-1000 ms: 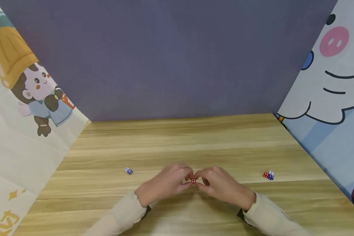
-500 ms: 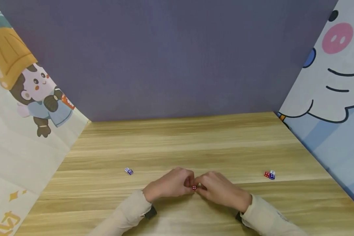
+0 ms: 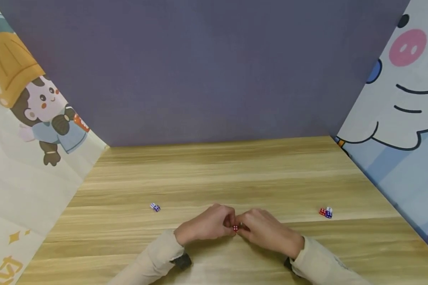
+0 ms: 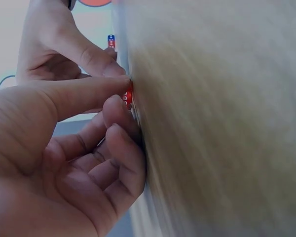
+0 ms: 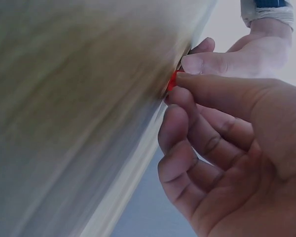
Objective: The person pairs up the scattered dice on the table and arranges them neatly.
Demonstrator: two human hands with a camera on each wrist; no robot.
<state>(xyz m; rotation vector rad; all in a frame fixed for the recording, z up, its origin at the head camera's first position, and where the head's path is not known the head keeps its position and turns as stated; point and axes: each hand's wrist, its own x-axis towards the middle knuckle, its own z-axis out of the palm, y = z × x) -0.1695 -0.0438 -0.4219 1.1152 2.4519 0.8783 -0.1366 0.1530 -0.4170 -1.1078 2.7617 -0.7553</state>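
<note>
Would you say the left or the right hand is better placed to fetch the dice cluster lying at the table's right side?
Probably the right hand: the red, white and blue dice cluster lies on its side. Both hands, with the left hand, pinch the red die.

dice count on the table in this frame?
5 that I can make out: one red die pinched between both hands, two by the left at, two or maybe three clustered at right. More may be hidden under the fingers.

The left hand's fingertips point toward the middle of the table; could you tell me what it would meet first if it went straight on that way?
Most likely the red die that the left hand already pinches, then at once the right hand on the die's other side.
</note>
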